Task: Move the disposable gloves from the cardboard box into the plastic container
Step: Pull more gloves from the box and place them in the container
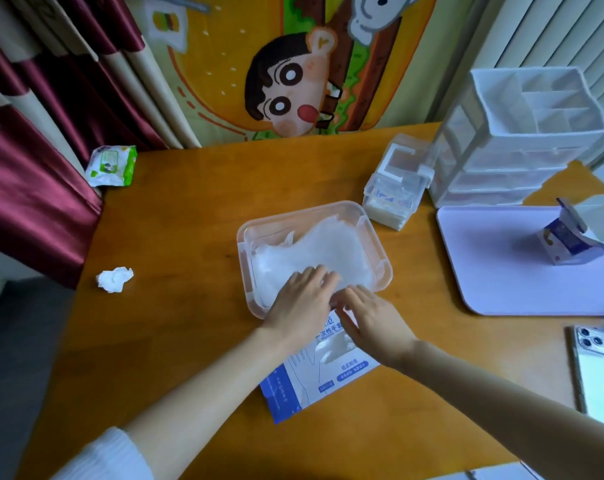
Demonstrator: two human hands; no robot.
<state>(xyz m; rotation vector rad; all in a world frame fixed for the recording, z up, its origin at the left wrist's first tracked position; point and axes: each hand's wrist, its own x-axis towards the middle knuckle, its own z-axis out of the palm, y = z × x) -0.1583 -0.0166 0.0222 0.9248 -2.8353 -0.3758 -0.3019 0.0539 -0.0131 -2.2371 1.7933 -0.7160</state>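
Observation:
A clear plastic container sits mid-table with a pile of translucent disposable gloves inside. My left hand lies flat, fingers straight, pressing on the near end of the gloves. My right hand is beside it at the container's near rim, fingers slightly bent, touching the glove edge. The blue and white cardboard box lies flat on the table just in front of the container, partly under both hands.
A crumpled tissue and a wipes pack lie at the left. A small clear box, a white drawer organiser, a lilac tray with a small carton, and a phone stand at the right.

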